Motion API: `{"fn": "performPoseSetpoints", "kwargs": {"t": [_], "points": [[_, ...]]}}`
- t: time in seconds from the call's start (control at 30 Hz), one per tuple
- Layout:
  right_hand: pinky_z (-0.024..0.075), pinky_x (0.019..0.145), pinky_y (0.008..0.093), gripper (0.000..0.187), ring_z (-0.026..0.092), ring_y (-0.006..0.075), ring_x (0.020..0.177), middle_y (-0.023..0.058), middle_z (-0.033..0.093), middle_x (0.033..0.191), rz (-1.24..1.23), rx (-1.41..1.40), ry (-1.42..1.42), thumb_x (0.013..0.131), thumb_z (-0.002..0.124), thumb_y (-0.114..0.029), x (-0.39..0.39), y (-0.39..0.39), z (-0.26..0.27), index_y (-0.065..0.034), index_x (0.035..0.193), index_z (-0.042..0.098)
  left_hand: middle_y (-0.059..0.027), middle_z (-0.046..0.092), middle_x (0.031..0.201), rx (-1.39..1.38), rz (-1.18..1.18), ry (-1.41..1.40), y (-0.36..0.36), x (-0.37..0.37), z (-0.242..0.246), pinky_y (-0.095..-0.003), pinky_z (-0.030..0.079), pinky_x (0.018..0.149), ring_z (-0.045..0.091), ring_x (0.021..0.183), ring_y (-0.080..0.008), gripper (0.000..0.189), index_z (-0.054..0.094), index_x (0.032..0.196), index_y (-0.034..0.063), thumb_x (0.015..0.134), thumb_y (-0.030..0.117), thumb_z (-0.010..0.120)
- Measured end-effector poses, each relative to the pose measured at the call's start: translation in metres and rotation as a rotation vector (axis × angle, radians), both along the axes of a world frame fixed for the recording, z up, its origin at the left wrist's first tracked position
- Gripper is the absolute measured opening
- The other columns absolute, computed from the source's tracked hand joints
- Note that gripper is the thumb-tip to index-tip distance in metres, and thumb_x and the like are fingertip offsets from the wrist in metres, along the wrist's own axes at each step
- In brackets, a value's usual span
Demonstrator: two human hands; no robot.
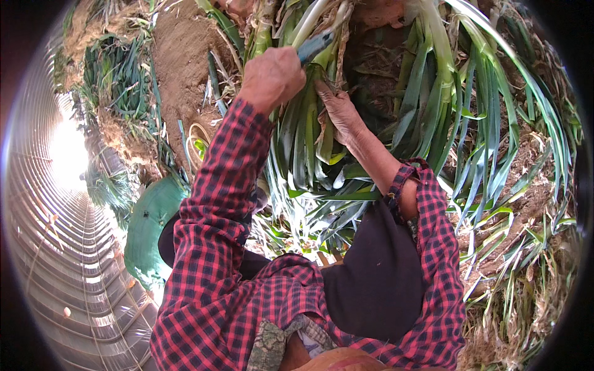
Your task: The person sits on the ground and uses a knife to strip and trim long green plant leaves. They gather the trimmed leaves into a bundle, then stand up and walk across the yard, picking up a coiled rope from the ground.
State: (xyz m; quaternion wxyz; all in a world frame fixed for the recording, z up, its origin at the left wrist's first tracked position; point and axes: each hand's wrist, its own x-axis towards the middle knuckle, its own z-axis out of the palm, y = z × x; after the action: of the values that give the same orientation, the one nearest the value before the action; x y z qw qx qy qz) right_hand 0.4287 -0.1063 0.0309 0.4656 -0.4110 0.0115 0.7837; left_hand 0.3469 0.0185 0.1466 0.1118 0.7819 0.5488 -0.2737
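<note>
My left hand (274, 76) is closed in a fist around a blue, narrow object (315, 46), which looks like a tool handle or blade; its exact kind is unclear. Close to its right, my right hand (339, 111) grips the leafy part of a bunch of leeks (301, 134), with its fingertips partly hidden among the leaves. The pale stems run up toward the top edge, and the green leaves hang down between my forearms. More leeks (441, 79) lie to the right, their long leaves drooping over a dark hollow.
Bare soil (181, 69) lies at the upper left, beside a pile of cut green leaves (120, 79). A stuffed green sack (155, 227) stands left of my arm, near a tan loop (197, 143). Ribbed greenhouse sheeting (60, 250) curves along the left. Loose leaves and dry stalks (524, 297) cover the right.
</note>
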Motion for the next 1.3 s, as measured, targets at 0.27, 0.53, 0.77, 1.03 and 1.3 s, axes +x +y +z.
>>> {"fn": "performPoseSetpoints", "kwargs": {"t": [0.27, 0.53, 0.77, 1.03, 1.3], "points": [[0.0522, 0.081, 0.0303, 0.043, 0.061, 0.0114, 0.093, -0.0003, 0.068, 0.107, -0.063, 0.040, 0.028, 0.096, 0.072, -0.040, -0.001, -0.003, 0.006, -0.0069, 0.123, 0.065, -0.0264, 0.073, 0.095, -0.007, 0.028, 0.002, 0.001, 0.021, 0.005, -0.0479, 0.058, 0.081, 0.073, 0.088, -0.0413, 0.028, 0.072, 0.096, -0.0023, 0.090, 0.021, 0.056], [0.0471, 0.096, 0.0306, 0.049, 0.057, 0.0113, 0.107, 0.0006, 0.064, 0.119, -0.085, 0.232, -0.086, 0.096, 0.072, -0.037, -0.008, -0.002, 0.004, -0.0072, 0.133, 0.057, -0.0261, 0.073, 0.090, 0.071, -0.030, -0.014, 0.021, 0.010, -0.013, -0.0483, 0.058, 0.076, 0.073, 0.085, -0.0407, 0.027, 0.071, 0.093, -0.0016, 0.090, 0.020, 0.055], [0.0475, 0.095, 0.0305, 0.051, 0.057, 0.0124, 0.106, 0.0018, 0.063, 0.121, -0.036, 0.198, -0.100, 0.098, 0.070, -0.035, 0.000, -0.007, -0.003, -0.0066, 0.137, 0.053, -0.0242, 0.072, 0.103, 0.207, -0.101, -0.095, 0.077, 0.041, -0.070, -0.0504, 0.057, 0.084, 0.070, 0.094, -0.0439, 0.030, 0.072, 0.096, 0.0005, 0.088, 0.024, 0.056], [0.0435, 0.105, 0.0322, 0.063, 0.052, 0.0149, 0.121, 0.0047, 0.055, 0.135, 0.045, 0.300, -0.312, 0.102, 0.064, -0.028, 0.001, -0.038, 0.002, -0.0093, 0.154, 0.033, -0.0204, 0.072, 0.077, 0.547, -0.455, -0.310, 0.083, 0.036, -0.097, -0.0456, 0.056, 0.057, 0.072, 0.067, -0.0341, 0.026, 0.072, 0.078, 0.0034, 0.086, 0.020, 0.054], [0.0423, 0.107, 0.0337, 0.066, 0.051, 0.0164, 0.124, 0.0049, 0.052, 0.141, -0.093, 0.172, -0.064, 0.103, 0.061, -0.031, 0.006, -0.049, 0.002, -0.0143, 0.158, 0.028, -0.0233, 0.072, 0.084, 0.020, -0.136, 0.019, -0.023, -0.006, -0.002, -0.0469, 0.060, 0.069, 0.073, 0.075, -0.0391, 0.022, 0.069, 0.089, 0.0001, 0.089, 0.017, 0.056]]}}
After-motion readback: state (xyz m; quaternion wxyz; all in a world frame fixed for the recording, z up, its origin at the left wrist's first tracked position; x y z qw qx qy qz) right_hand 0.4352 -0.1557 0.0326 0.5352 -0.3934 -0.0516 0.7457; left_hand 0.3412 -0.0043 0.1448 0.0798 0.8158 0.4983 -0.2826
